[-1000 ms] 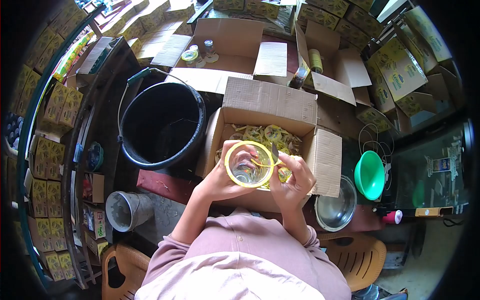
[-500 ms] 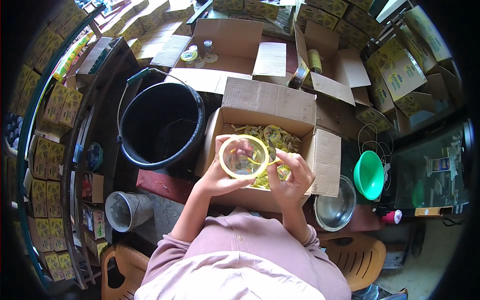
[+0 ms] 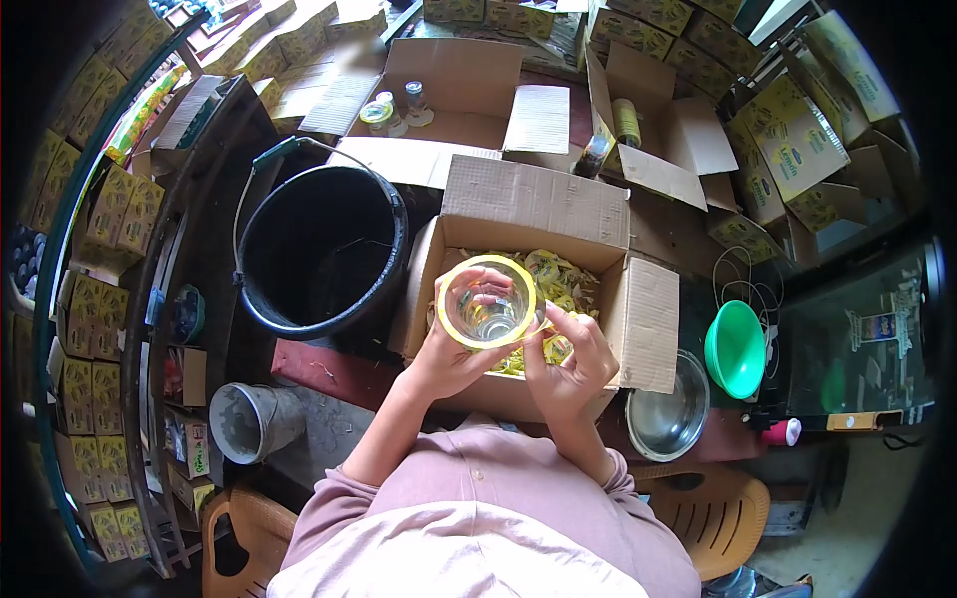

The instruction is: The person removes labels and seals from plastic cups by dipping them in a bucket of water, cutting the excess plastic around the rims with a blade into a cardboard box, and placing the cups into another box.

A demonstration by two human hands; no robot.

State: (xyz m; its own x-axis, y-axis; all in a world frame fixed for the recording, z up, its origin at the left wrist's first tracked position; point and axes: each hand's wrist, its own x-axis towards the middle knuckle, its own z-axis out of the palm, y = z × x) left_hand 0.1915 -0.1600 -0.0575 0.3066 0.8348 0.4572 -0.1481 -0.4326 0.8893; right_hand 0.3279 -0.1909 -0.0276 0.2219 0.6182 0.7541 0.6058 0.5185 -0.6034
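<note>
My left hand is closed around a clear cup with a yellow rim, its open mouth facing me. The fingers show through the clear wall. At the right side of the rim, my right hand is closed in a pinch. A small dark blade-like piece shows at its fingertips, mostly hidden. Both hands are above an open cardboard box holding many yellow printed wrappers or labels.
A large black bucket stands left of the box, with a grey bucket below it. To the right are a green bowl and a metal bowl. Another open carton behind holds several small jars.
The cup has risen slightly in my left hand. My right hand has moved left and down against the rim, and the yellow strip that curved between them no longer shows clearly.
</note>
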